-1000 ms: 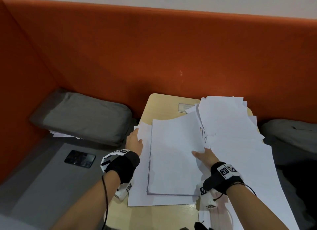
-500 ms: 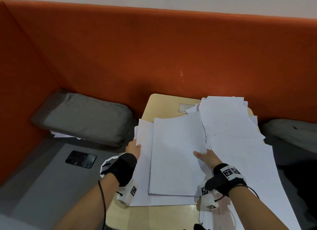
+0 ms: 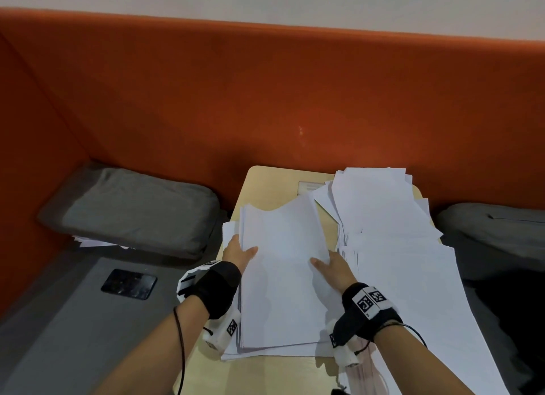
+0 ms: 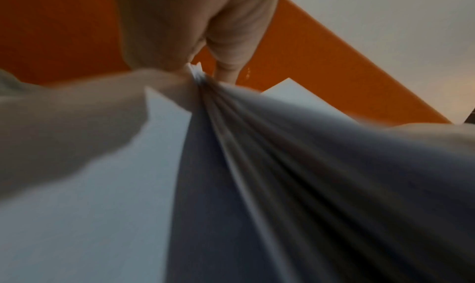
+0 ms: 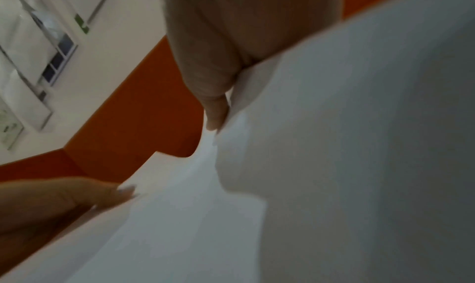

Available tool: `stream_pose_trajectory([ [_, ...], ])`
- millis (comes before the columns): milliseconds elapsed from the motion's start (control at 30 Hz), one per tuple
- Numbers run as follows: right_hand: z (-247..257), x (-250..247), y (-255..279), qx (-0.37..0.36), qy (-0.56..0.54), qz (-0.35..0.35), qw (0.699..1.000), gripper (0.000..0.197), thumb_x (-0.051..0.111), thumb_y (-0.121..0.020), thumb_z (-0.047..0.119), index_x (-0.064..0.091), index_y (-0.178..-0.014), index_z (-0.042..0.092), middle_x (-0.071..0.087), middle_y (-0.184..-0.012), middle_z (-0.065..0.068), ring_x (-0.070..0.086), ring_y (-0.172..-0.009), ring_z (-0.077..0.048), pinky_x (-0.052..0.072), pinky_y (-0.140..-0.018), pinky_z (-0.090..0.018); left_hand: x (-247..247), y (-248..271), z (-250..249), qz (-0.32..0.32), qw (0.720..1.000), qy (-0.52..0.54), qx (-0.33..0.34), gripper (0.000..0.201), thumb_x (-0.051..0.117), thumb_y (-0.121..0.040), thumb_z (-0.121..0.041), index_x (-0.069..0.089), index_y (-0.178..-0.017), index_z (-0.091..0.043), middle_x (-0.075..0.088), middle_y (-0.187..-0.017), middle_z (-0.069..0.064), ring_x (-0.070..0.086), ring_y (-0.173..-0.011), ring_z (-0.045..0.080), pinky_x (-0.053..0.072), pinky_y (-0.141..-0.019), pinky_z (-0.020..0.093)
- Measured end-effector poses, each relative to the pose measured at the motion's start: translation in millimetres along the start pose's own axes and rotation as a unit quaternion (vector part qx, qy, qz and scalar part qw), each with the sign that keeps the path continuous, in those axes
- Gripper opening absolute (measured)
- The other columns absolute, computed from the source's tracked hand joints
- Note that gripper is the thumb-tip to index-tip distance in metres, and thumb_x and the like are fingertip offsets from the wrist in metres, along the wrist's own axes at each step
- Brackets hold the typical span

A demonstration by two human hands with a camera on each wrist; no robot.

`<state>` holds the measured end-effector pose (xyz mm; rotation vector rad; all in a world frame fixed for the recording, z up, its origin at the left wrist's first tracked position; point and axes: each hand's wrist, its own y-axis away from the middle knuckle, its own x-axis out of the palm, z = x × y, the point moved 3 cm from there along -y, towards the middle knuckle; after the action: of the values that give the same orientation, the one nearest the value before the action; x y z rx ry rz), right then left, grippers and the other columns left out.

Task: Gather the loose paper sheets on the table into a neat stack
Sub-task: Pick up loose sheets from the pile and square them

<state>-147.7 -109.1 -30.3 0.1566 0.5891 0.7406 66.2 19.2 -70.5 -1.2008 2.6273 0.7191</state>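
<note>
While you grip: both hands clamp one paper stack (image 3: 280, 276).
Left hand (image 3: 237, 254): your thumb on top, fingers (image 4: 231, 43) underneath.
Right hand (image 3: 334, 266): your thumb over the edge, fingers (image 5: 216, 96) curled beneath.

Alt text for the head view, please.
Two hands, left hand and right hand, grip the side edges of a stack of white paper over a small wooden table; more loose sheets spread to the right.

Two hands (image 3: 240, 254), two grey cushions (image 3: 132, 209), one table (image 3: 265, 182), one phone (image 3: 129, 283).
</note>
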Motion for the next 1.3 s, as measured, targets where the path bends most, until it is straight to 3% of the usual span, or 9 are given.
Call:
stream_pose_trajectory([
  [133, 6.4, -2.7, 3.6, 0.009, -0.107, 0.011, 0.994, 0.034, 0.058, -0.092, 0.016, 0.056, -0.124, 0.003, 0.062, -0.122, -0.012, 0.059, -0.105, -0.024, 0.044, -0.088, -0.028, -10.0, 15.7, -7.0, -0.01, 0.999, 0.041, 0.033, 0.035, 0.059, -0.086, -0.002, 0.05, -0.12, -0.004, 0.059, -0.122, 0.017, 0.056, -0.112, 0.034, 0.045, -0.098, 0.05],
  [267, 17.8, -21.7, 7.2, 0.014, -0.216, -0.033, 0.976, 0.033, 0.063, -0.089, 0.019, 0.059, -0.117, 0.004, 0.064, -0.114, -0.008, 0.061, -0.1, -0.021, 0.05, -0.078, -0.024, -26.5, 44.5, -67.0, 0.025, 0.974, 0.138, 0.177, 0.041, 0.056, -0.084, 0.001, 0.052, -0.122, -0.012, 0.061, -0.121, 0.009, 0.059, -0.111, 0.024, 0.046, -0.097, 0.042],
  [400, 57.4, -45.8, 12.6, -0.067, -0.293, -0.046, 0.953, 0.032, 0.063, -0.085, 0.01, 0.058, -0.116, 0.01, 0.068, -0.107, -0.005, 0.066, -0.095, -0.019, 0.055, -0.078, -0.025, -41.5, 69.2, -139.0, 0.045, 0.941, 0.185, 0.28, 0.029, 0.055, -0.075, -0.01, 0.053, -0.1, -0.024, 0.063, -0.098, -0.006, 0.063, -0.083, -0.005, 0.051, -0.08, 0.018],
  [567, 111.7, -69.8, 24.7, -0.157, -0.279, -0.082, 0.944, 0.02, 0.067, -0.083, 0.012, 0.065, -0.102, 0.008, 0.071, -0.09, 0.001, 0.069, -0.079, -0.008, 0.055, -0.074, -0.018, -51.0, 81.8, -173.1, 0.011, 0.918, 0.213, 0.333, 0.022, 0.052, -0.086, -0.009, 0.054, -0.098, -0.027, 0.069, -0.086, -0.019, 0.062, -0.081, -0.007, 0.049, -0.075, 0.014],
  [767, 125.2, -68.4, 28.0, -0.179, -0.253, -0.056, 0.949, 0.007, 0.066, -0.082, 0.006, 0.067, -0.085, 0.012, 0.072, -0.077, 0.005, 0.068, -0.069, -0.005, 0.052, -0.062, -0.017, -53.1, 79.0, -165.1, -0.019, 0.915, 0.244, 0.32, 0.021, 0.049, -0.086, -0.02, 0.052, -0.106, -0.026, 0.064, -0.099, -0.008, 0.064, -0.085, -0.002, 0.053, -0.078, 0.021],
  [900, 96.0, -54.5, 16.7, -0.122, -0.207, -0.037, 0.97, 0.009, 0.07, -0.081, 0.009, 0.065, -0.089, 0.012, 0.069, -0.086, -0.001, 0.066, -0.077, -0.013, 0.051, -0.061, -0.014, -44.1, 69.3, -143.3, -0.008, 0.94, 0.207, 0.272, 0.027, 0.056, -0.089, 0.0, 0.051, -0.115, -0.004, 0.062, -0.101, 0.004, 0.063, -0.077, -0.009, 0.051, -0.074, 0.011],
  [1033, 48.6, -36.2, -0.4, -0.02, -0.114, 0.008, 0.993, 0.029, 0.067, -0.084, 0.008, 0.061, -0.111, 0.0, 0.065, -0.104, -0.01, 0.06, -0.091, -0.022, 0.05, -0.079, -0.025, -33.0, 60.2, -118.6, 0.008, 0.961, 0.161, 0.223, 0.029, 0.055, -0.086, 0.008, 0.053, -0.114, 0.005, 0.06, -0.113, 0.02, 0.063, -0.074, -0.009, 0.05, -0.073, 0.009],
  [1133, 19.5, -26.6, -2.7, 0.024, -0.061, 0.032, 0.997, 0.031, 0.064, -0.086, 0.007, 0.06, -0.114, -0.004, 0.064, -0.114, -0.013, 0.061, -0.096, -0.026, 0.05, -0.09, -0.037, -27.8, 58.1, -106.7, -0.002, 0.97, 0.142, 0.196, 0.029, 0.054, -0.088, 0.005, 0.054, -0.117, 0.006, 0.06, -0.116, 0.022, 0.061, -0.09, 0.014, 0.049, -0.076, 0.011],
  [1300, 28.0, -34.9, 5.7, -0.014, -0.137, -0.054, 0.989, 0.022, 0.068, -0.079, -0.003, 0.055, -0.094, 0.007, 0.068, -0.095, -0.019, 0.064, -0.078, -0.026, 0.053, -0.062, -0.02, -31.6, 58.1, -119.8, -0.054, 0.962, 0.172, 0.204, 0.029, 0.052, -0.089, 0.004, 0.056, -0.118, 0.005, 0.061, -0.113, 0.013, 0.057, -0.1, 0.018, 0.05, -0.084, 0.025],
])
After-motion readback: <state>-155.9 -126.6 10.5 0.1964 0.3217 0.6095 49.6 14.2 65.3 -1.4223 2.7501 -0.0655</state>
